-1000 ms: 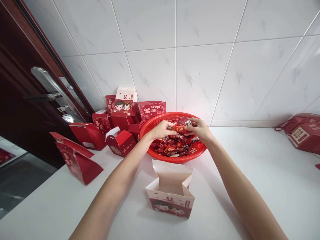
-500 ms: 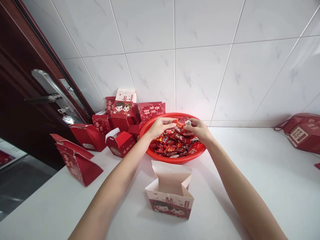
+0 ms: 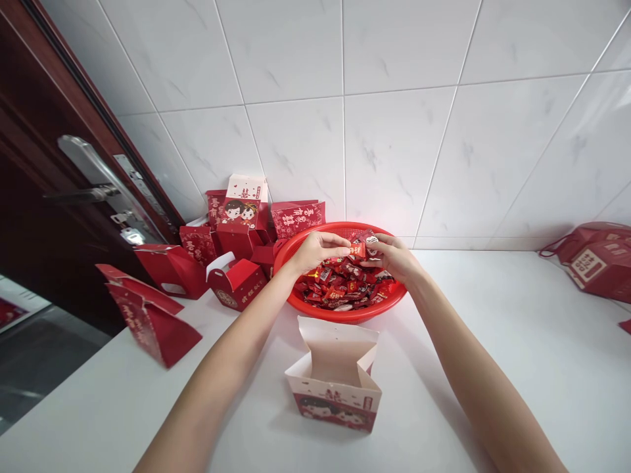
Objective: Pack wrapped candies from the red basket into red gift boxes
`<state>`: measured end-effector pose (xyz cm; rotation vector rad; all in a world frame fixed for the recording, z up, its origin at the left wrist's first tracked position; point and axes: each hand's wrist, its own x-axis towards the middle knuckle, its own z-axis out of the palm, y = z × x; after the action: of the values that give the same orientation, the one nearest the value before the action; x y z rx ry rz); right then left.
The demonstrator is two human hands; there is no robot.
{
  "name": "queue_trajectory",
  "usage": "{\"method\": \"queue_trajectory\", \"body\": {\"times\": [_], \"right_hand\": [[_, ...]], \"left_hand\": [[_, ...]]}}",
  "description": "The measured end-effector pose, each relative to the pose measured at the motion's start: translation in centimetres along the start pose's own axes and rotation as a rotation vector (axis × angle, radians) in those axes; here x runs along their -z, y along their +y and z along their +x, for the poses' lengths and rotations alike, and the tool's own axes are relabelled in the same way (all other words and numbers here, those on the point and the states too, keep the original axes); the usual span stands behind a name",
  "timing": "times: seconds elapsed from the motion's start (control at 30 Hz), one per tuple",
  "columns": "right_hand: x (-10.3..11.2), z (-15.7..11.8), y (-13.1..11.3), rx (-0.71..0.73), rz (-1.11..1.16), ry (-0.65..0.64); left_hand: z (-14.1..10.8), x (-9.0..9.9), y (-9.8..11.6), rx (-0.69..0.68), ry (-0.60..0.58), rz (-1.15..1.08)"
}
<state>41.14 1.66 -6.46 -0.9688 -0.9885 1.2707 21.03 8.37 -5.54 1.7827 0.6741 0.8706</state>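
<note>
Over the red plastic basket (image 3: 355,316), my left hand (image 3: 320,253) pinches one end of a bright red wrapped candy (image 3: 357,249). My right hand (image 3: 397,258) is closed beside it, with a dark red wrapped candy (image 3: 372,244) bearing a white heart-shaped mark at its fingertips. Whether its fingers also touch the bright red candy, I cannot tell. Below both hands lies a heap of wrapped candies (image 3: 340,286) in mostly red wrappers. In front of the basket a white and red paper box (image 3: 335,401) stands with its top open, printed with cartoon figures; its visible inside holds nothing.
Several red gift boxes (image 3: 236,282) crowd the table's left side, near a dark red door (image 3: 39,171) with a metal handle. At the far right stands a dark red bag (image 3: 599,263). A white tiled wall (image 3: 394,144) runs behind the white table (image 3: 517,341).
The bright red candy between my hands has turned to lie more level, and my left fingers have shifted slightly right. The box and basket stay in place.
</note>
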Motion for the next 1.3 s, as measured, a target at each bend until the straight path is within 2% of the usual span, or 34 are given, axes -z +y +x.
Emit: {"method": "queue_trajectory", "body": {"times": [0.2,0.37,0.7,0.87,1.03,1.3], "right_hand": [[0.0,-0.2,-0.1,-0.035,-0.021,-0.029],[0.1,-0.4,0.0,-0.001,-0.083,-0.082],[0.0,-0.2,0.2,0.085,-0.097,-0.054],[0.1,-0.2,0.3,0.073,-0.091,-0.029],[0.1,-0.1,0.3,0.073,-0.087,-0.030],[0.0,-0.3,0.2,0.081,-0.095,-0.112]], "left_hand": [[0.1,0.1,-0.4,-0.015,0.010,0.073],[0.2,0.1,-0.8,-0.016,-0.010,0.094],[0.0,0.0,-0.6,-0.094,0.012,0.111],[0.1,0.0,-0.7,-0.116,0.054,0.099],[0.2,0.1,-0.9,-0.059,0.109,0.074],[0.5,0.2,-1.2,-0.022,0.055,0.070]]}}
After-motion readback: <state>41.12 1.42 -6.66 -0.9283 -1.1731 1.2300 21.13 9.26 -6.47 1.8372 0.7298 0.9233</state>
